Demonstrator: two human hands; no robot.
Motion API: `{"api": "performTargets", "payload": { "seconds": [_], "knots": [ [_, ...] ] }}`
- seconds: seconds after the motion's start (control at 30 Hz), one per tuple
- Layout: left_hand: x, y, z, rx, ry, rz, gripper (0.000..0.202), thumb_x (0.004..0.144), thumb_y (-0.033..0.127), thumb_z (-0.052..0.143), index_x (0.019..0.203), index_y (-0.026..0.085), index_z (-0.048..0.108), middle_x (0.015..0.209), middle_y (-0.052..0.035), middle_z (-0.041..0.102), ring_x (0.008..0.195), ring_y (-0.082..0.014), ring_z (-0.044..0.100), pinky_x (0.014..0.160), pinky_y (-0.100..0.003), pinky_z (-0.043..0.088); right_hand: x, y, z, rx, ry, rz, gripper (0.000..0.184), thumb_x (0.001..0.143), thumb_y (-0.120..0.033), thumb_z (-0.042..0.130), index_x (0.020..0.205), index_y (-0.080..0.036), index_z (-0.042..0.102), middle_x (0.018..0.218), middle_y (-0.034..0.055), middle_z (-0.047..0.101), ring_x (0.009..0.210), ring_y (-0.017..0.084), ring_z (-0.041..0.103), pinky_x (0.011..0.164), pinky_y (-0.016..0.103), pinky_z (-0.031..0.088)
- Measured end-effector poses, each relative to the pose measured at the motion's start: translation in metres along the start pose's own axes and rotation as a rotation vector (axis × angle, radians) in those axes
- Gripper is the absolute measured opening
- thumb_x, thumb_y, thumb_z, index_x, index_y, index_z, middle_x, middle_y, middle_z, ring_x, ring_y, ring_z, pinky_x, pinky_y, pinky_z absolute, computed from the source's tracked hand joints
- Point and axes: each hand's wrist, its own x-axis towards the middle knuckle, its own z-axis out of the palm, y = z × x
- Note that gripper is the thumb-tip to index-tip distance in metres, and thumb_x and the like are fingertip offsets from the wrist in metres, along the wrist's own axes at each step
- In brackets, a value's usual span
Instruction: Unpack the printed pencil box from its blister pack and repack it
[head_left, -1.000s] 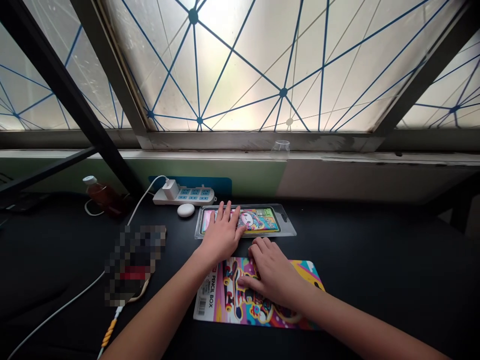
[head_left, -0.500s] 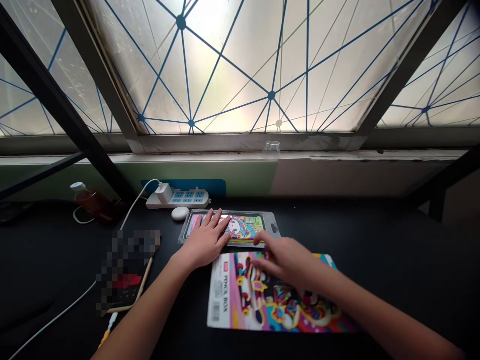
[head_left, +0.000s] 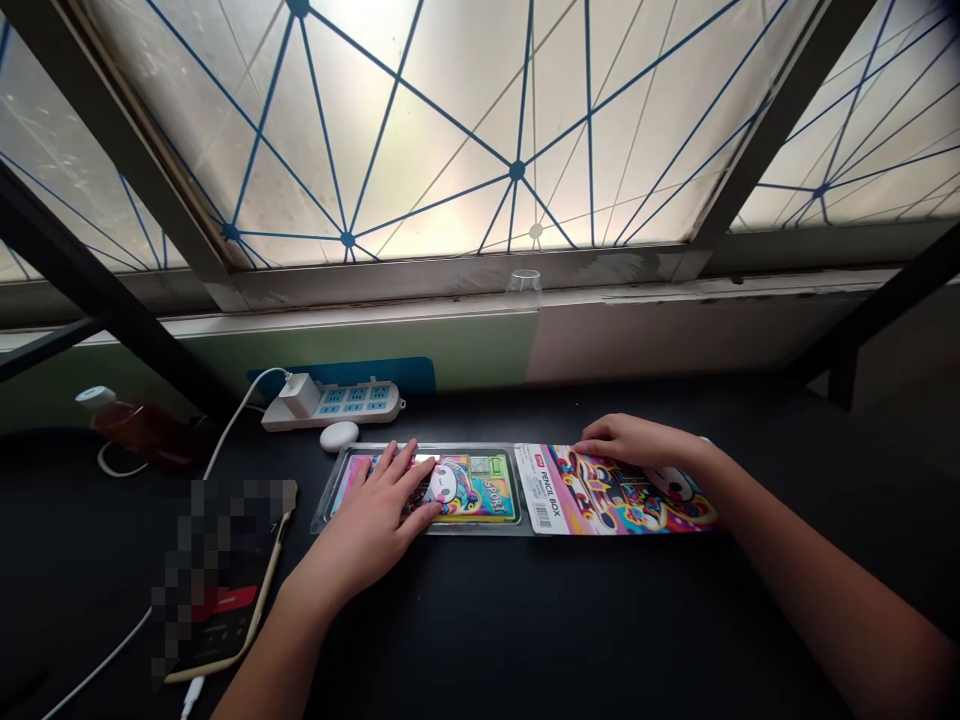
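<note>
Left hand (head_left: 367,505) flat on pencil box (head_left: 480,488), fingers apart, hiding part of art; box sits in clear tray (head_left: 450,531); right hand (head_left: 637,442), fingers together, on card (head_left: 619,495) top edge; phone (head_left: 217,570) pixelated

Glossy clear plastic tray (head_left: 480,529), glossy printed card (head_left: 622,490), matt black tabletop (head_left: 525,620), white plastic power strip (head_left: 360,416)

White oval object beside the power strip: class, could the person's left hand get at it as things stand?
Probably yes: the left hand rests on the clear plastic pack, close to the white oval object, and nothing shows standing between them.
</note>
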Motion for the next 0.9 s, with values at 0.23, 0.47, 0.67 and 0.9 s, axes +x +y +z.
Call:
{"api": "performTargets", "payload": {
  "seconds": [0.23, 0.47, 0.67, 0.9],
  "knots": [
    [-0.001, 0.002, -0.007, 0.025, -0.044, 0.004, 0.061, 0.1, 0.062, 0.042, 0.154, 0.033, 0.042, 0.169, -0.0047, 0.02, 0.156, -0.0355, 0.012, 0.122, -0.063, 0.015, 0.007, 0.005, 0.002, -0.013, 0.116, 0.01, 0.058, 0.081, -0.078, 0.055, 0.067, -0.022, 0.065, 0.065, 0.0011, 0.062, 0.061, 0.018, 0.054, 0.054, 0.028, 0.034],
    [-0.001, -0.001, -0.009, 0.022, -0.066, 0.007, 0.06, 0.1, 0.061, 0.043, 0.154, 0.035, 0.041, 0.169, -0.0042, 0.019, 0.156, -0.0347, 0.009, 0.122, -0.065, 0.011, 0.0, -0.005, -0.001, 0.006, 0.245, -0.047, 0.054, 0.086, -0.073, 0.053, 0.077, -0.022, 0.071, 0.077, 0.0028, 0.07, 0.074, 0.022, 0.061, 0.061, 0.029, 0.04],
    [0.0, -0.004, -0.012, -0.008, -0.084, 0.021, 0.06, 0.1, 0.059, 0.045, 0.155, 0.036, 0.039, 0.17, -0.0036, 0.017, 0.157, -0.0348, 0.008, 0.122, -0.064, 0.011, -0.002, -0.008, -0.003, 0.01, 0.308, -0.092, 0.051, 0.088, -0.068, 0.052, 0.079, -0.022, 0.072, 0.081, 0.0039, 0.073, 0.077, 0.022, 0.063, 0.065, 0.029, 0.042],
    [0.001, -0.002, -0.005, 0.0, -0.039, 0.007, 0.06, 0.101, 0.059, 0.042, 0.155, 0.034, 0.04, 0.17, -0.0047, 0.019, 0.157, -0.0351, 0.007, 0.122, -0.065, 0.01, 0.006, -0.015, 0.008, -0.008, 0.37, -0.06, 0.046, 0.088, -0.063, 0.053, 0.078, -0.022, 0.073, 0.077, 0.0041, 0.073, 0.073, 0.022, 0.064, 0.062, 0.03, 0.04]
  ]
}}
